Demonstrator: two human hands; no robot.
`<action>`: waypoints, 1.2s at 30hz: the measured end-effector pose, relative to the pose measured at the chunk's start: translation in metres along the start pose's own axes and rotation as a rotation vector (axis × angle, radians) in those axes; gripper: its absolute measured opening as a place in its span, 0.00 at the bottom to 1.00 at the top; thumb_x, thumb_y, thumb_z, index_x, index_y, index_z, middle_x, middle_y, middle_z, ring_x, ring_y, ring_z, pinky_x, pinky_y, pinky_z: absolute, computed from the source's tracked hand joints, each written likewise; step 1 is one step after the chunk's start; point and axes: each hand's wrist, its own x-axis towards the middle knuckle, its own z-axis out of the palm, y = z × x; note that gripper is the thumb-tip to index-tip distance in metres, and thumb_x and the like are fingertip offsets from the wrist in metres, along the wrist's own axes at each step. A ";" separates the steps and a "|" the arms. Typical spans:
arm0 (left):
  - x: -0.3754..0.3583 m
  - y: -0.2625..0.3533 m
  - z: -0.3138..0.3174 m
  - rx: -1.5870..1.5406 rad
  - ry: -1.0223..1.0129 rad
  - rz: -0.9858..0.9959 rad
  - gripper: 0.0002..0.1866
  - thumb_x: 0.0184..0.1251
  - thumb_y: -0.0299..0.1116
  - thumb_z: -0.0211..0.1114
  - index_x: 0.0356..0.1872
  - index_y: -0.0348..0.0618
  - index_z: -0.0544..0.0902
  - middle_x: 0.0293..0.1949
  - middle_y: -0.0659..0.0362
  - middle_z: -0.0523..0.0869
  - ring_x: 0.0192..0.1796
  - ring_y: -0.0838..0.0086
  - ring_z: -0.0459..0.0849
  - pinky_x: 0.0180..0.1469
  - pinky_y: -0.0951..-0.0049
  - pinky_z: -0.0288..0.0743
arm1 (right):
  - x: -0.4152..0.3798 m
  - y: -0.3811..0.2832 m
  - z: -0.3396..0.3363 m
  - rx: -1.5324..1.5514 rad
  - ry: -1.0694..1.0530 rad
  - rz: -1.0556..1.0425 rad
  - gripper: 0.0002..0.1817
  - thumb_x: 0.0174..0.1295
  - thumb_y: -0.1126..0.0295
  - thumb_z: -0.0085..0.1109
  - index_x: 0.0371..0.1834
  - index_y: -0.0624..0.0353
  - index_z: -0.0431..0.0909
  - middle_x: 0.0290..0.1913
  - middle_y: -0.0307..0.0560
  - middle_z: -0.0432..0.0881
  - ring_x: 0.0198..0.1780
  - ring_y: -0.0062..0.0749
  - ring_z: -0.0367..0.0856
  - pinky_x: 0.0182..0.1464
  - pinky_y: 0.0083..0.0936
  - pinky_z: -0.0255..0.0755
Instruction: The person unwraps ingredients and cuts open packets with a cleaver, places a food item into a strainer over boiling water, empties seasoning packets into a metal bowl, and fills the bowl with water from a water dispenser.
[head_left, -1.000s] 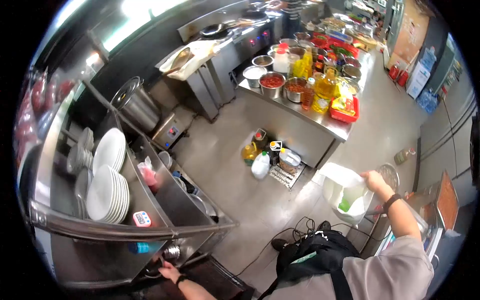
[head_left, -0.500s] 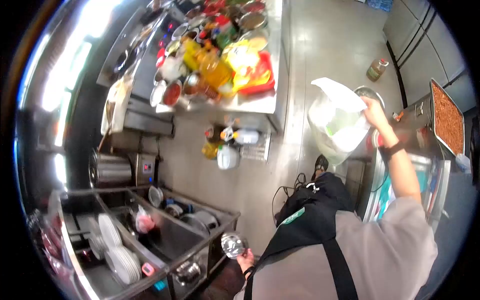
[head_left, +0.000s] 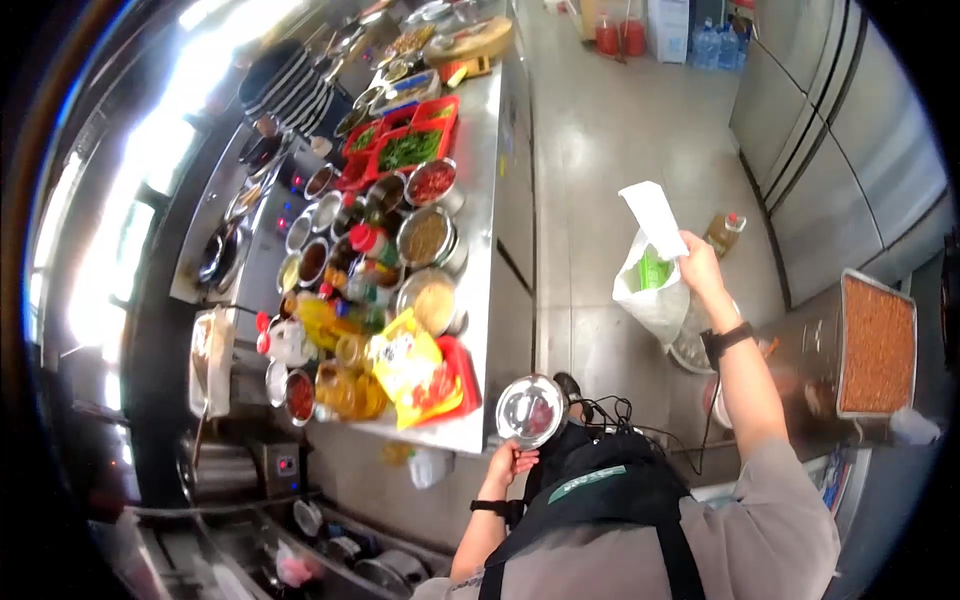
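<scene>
At the far left a person in a striped top (head_left: 288, 85) stands by the stove. The long steel bench (head_left: 497, 180) runs from far to near through the middle left of the view. It carries red trays (head_left: 412, 135) of green leaves, steel pots holding red paste (head_left: 431, 182), brown sauce (head_left: 425, 237) and a pale mix (head_left: 432, 300), then oil bottles (head_left: 345, 385) and a yellow packet (head_left: 412, 365) at the near end.

Just past the near right corner of the bench, the left hand (head_left: 512, 462) holds a round steel bowl (head_left: 532, 410). Its fingers curl under the rim, and its open face tilts toward the camera; it looks empty. The bowl sits directly above this hand's grip.

To the right and farther off, the right hand (head_left: 698, 262) is raised, pinching the top of a white plastic bag (head_left: 650, 290). The bag hangs down and to the left of the grip, with something green inside. The left hand is the nearer one to the bench.

At the far right, a steel tray (head_left: 877, 345) is filled with reddish-brown crumbs.
</scene>
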 end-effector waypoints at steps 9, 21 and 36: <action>0.151 0.320 0.238 0.326 -0.197 0.208 0.17 0.65 0.37 0.54 0.37 0.29 0.80 0.32 0.48 0.86 0.28 0.63 0.88 0.26 0.71 0.82 | 0.195 0.077 -0.026 -0.096 0.088 0.092 0.16 0.61 0.74 0.55 0.51 0.62 0.81 0.46 0.51 0.86 0.51 0.35 0.83 0.54 0.28 0.73; 0.333 0.660 0.494 0.488 -0.314 0.291 0.18 0.64 0.41 0.60 0.35 0.30 0.81 0.30 0.51 0.85 0.26 0.64 0.87 0.30 0.67 0.84 | 0.506 0.132 -0.086 0.106 0.189 0.218 0.26 0.50 0.88 0.45 0.55 0.65 0.77 0.49 0.50 0.84 0.52 0.31 0.80 0.58 0.24 0.69; 0.505 1.110 0.736 0.105 -0.338 0.428 0.18 0.66 0.41 0.59 0.42 0.32 0.78 0.28 0.55 0.82 0.32 0.63 0.89 0.31 0.72 0.83 | 1.120 0.157 0.005 -0.079 0.052 0.230 0.20 0.53 0.82 0.50 0.51 0.64 0.74 0.45 0.57 0.84 0.50 0.42 0.82 0.54 0.32 0.72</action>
